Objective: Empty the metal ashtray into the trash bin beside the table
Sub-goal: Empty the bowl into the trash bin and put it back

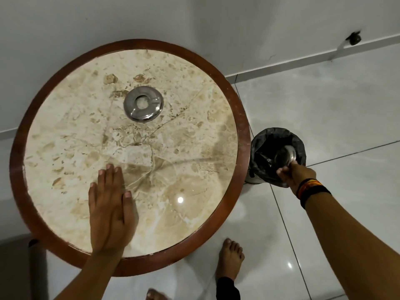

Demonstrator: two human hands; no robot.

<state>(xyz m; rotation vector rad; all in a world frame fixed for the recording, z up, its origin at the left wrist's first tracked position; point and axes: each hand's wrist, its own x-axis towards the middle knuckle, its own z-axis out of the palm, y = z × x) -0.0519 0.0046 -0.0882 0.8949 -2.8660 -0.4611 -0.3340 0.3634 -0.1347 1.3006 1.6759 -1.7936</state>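
My right hand [291, 173] grips the metal ashtray bowl [284, 156] by its rim and holds it tilted over the mouth of the trash bin [263, 141], a small round bin lined with a black bag, standing on the floor right of the table. The ashtray's ring-shaped metal lid [143, 104] lies flat on the round marble table [129, 161], a little behind its centre. My left hand [110, 204] rests flat on the table's near side, fingers spread, holding nothing.
The table has a brown wooden rim [241, 118] close to the bin. White glossy floor tiles [324, 109] spread to the right, and a white wall runs behind. My bare feet [230, 259] stand by the table's near edge. A grey seat corner [15, 267] shows at lower left.
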